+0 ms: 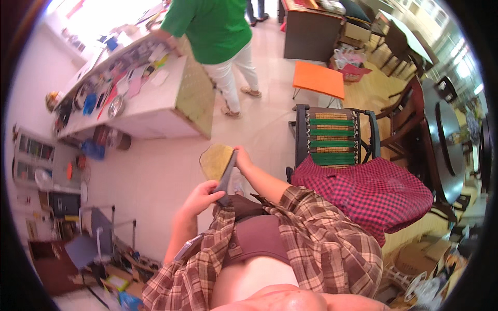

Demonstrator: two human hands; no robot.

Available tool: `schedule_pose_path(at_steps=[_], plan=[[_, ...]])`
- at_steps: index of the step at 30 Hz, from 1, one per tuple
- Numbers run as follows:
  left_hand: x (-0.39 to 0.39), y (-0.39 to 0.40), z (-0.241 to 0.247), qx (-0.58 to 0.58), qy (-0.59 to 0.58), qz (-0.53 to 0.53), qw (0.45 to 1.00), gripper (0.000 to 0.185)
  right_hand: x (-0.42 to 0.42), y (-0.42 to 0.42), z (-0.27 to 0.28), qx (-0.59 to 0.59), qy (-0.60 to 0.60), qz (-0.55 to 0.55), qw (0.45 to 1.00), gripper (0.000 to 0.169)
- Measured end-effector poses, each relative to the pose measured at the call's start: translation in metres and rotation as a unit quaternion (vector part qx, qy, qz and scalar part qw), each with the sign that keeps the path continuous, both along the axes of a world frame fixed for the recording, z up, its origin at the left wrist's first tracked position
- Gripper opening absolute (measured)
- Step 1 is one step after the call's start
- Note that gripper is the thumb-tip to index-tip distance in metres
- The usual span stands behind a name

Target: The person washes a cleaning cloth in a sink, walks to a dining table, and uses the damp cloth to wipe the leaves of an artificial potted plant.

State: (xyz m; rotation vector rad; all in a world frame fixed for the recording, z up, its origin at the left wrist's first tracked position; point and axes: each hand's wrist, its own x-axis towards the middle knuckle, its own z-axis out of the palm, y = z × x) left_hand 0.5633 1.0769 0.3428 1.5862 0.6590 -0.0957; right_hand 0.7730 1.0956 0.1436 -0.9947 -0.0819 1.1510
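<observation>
A flat piece with a rounded, golden-yellow face (216, 160) and a dark grey strip along one side (228, 171) is between my two hands, in front of my waist. What it is I cannot tell. My left hand (205, 195) grips the lower end of the grey strip, thumb on top. My right hand (242, 158) holds its upper end. Below the piece hangs the open front of my plaid shirt (327, 241), with dark cloth beside it.
A person in a green top (218, 31) stands at a cluttered white counter (155, 112). To the right are an orange folding table (319, 79), a chair with green straps (332, 142) under checked red cloth (358, 190), and a round dark table (447, 147). Cartons (420, 256) lie lower right.
</observation>
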Motion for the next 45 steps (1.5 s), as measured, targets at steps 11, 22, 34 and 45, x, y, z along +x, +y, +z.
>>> schedule_pose_path(at_steps=[11,22,34,45], plan=[[0.323,0.102,0.025,-0.540,-0.007,-0.419,0.730,0.074,0.165,-0.046,0.128,0.299,0.155,-0.064,0.939,0.029],[0.612,0.131,-0.046,-0.552,-0.045,-0.104,0.826,0.032,0.402,-0.011,0.159,0.334,0.070,-0.164,0.925,0.032],[0.856,0.171,0.049,0.285,-0.230,-0.565,0.740,0.068,0.704,0.081,0.264,0.317,0.041,-0.168,0.933,0.036],[1.117,0.337,0.191,-0.368,0.076,-0.455,0.807,0.058,0.897,0.153,0.364,0.238,0.008,-0.178,0.955,0.039]])
